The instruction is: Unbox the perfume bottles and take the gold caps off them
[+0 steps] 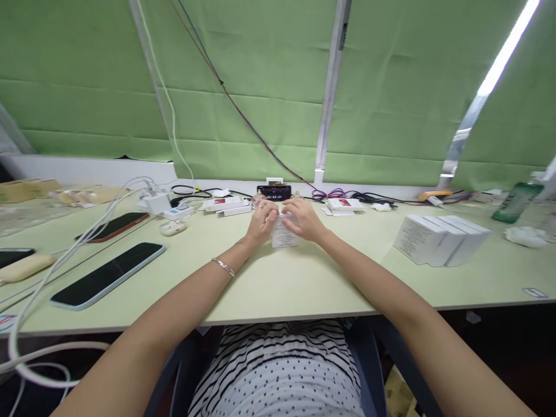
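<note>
Pale desk point(304, 289), left hand point(261, 221), right hand point(304, 220), printed box point(284, 236) held between

My left arm point(191, 304) and right arm point(386, 289) are bare, reaching forward and slanting inward until my hands nearly meet in front of me. My left hand point(260, 223) points forward, its fingers bent and gathered toward the thumb, above a fairly straight wrist point(241, 248). My right hand point(303, 218) lies back upward, fingers angled across to the left, with the thumb apart below them. Whether my fingertips touch, I can't tell.
</note>
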Motion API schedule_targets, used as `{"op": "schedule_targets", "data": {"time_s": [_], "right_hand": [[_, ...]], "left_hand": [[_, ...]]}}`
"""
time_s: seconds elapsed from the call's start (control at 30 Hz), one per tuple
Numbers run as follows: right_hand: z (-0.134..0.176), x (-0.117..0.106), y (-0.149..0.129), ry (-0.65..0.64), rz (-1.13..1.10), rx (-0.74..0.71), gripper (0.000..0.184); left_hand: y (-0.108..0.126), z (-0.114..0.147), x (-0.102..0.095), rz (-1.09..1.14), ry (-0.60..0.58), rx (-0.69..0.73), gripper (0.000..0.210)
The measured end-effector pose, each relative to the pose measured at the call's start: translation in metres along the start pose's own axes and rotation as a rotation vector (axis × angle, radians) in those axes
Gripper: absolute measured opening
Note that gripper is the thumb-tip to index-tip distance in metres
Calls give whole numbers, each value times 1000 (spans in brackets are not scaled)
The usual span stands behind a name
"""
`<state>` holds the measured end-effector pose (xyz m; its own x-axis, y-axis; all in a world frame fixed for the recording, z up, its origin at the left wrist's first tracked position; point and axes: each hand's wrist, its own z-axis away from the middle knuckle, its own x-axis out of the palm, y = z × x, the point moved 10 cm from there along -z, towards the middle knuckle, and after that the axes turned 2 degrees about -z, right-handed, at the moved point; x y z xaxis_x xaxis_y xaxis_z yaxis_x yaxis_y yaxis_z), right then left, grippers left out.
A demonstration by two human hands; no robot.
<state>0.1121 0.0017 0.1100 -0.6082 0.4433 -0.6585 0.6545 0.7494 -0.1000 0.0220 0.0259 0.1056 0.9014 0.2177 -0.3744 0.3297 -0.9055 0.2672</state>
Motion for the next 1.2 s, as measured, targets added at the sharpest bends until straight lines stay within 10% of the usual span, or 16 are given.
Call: {"op": "schedule_targets", "data": {"time_s": [0.2, 0.4, 0.73, 0.9, 1.2], "right_hand": [[-11, 9, 10, -419, 290, 160, 40], [30, -41, 49, -564, 542, 489, 38], [148, -160, 84, -428, 1081, 830, 31], [167, -171, 85, -392, 1099, 820, 53], [164, -173, 96, -339, 1173, 917, 39]], "left_hand": [[-55, 10, 1, 283, 123, -379, 31], [-56, 13, 22, 205, -107, -429, 28], [-41, 19, 40, 177, -236, -361, 27], [-45, 21, 42, 92, -292, -371, 29], [-35, 36, 75, -50, -661, -238, 18]]}}
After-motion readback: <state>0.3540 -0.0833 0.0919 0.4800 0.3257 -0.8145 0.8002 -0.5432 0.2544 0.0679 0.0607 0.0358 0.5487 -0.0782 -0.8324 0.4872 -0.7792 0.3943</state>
